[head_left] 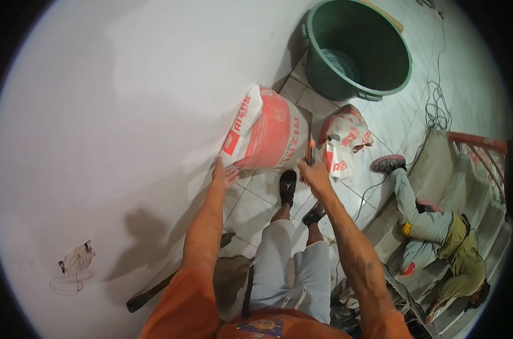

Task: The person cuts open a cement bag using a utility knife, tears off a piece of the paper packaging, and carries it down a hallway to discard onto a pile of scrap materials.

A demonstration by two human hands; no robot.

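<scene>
A paper bag (270, 131) with red and white RIZAL print leans by the wall, plump and apparently full. At its lower left corner is my left hand (227, 175), the thumb against the bag's edge and the fingers stretched out below it. My right hand (314, 174) is closed around a slim tool with an orange and black handle (311, 152), held upright beside the bag's right end. The tool's tip is thin and dark; its exact kind is unclear. Just right of it sits a crumpled, smaller RIZAL bag (344, 135).
A large green tub (318, 68) stands on the tiled floor beyond the bags. Cables (437, 107) lie coiled at the right. Another person (437, 231) is on the concrete stairs (434, 158). A long-handled tool (154, 292) lies along the wall at left.
</scene>
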